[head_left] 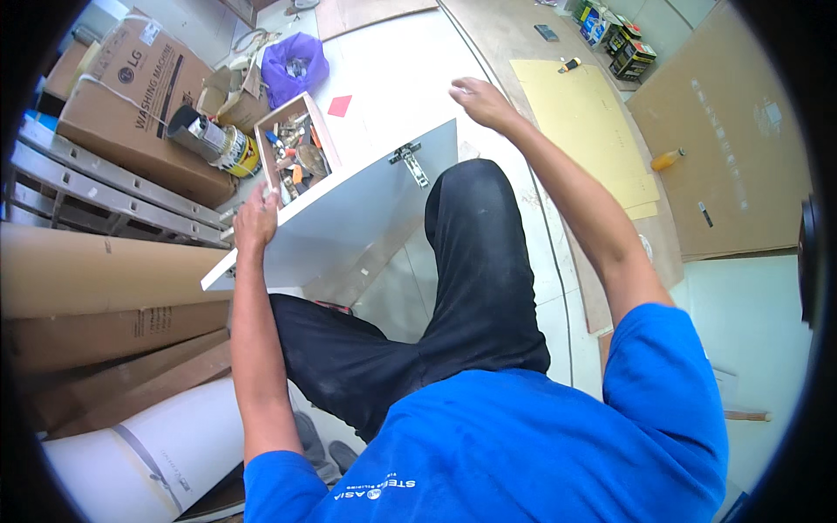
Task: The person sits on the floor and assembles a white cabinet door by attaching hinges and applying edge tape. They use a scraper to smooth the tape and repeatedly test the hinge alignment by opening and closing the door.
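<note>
blue shirt (523, 444) | left hand (255, 220) grips white panel (349, 209) | right hand (478, 100) raised

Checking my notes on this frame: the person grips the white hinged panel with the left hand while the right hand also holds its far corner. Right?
Not quite. The head view shows the left hand gripping the white hinged panel, but the right hand hangs open in the air beyond its far corner, touching nothing.

Fit-out site: toolbox (294, 152), cardboard sheets (728, 139)
</note>
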Tool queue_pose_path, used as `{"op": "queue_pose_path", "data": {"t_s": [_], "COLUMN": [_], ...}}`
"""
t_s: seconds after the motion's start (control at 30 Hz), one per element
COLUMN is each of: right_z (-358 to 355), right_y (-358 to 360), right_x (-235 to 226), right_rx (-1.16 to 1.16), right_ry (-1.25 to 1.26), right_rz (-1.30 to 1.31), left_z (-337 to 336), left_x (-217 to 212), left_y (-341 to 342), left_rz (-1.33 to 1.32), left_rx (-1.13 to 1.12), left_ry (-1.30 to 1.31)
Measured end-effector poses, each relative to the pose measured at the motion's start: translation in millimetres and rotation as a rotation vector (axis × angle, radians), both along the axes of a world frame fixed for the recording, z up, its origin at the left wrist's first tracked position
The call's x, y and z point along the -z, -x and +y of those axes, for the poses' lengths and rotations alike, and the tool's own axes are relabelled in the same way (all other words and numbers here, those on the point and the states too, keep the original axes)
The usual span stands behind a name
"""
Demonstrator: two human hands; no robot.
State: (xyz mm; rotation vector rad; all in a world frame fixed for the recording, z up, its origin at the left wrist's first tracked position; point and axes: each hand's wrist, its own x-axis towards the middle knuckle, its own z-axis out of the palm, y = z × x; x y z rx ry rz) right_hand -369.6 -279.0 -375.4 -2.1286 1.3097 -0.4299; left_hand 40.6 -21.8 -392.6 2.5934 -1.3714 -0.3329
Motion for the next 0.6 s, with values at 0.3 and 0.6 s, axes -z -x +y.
{"op": "queue_pose_path", "data": {"t_s": [0.3, 0.6], "right_z": [78, 79], "right_y": [15, 22], "right_x": [27, 23], "right_rx": [0.01, 0.148], "right_ry": [0.067, -0.302], "right_rz": [-0.371, -0.71], "left_z": [-3, -2], "left_x": [-2, 3], "left_y": [-3, -5], "left_rz": [-0.04, 0.037], "left_rx": [-0.006, -0.033], "left_ry": [-0.007, 0.114]}}
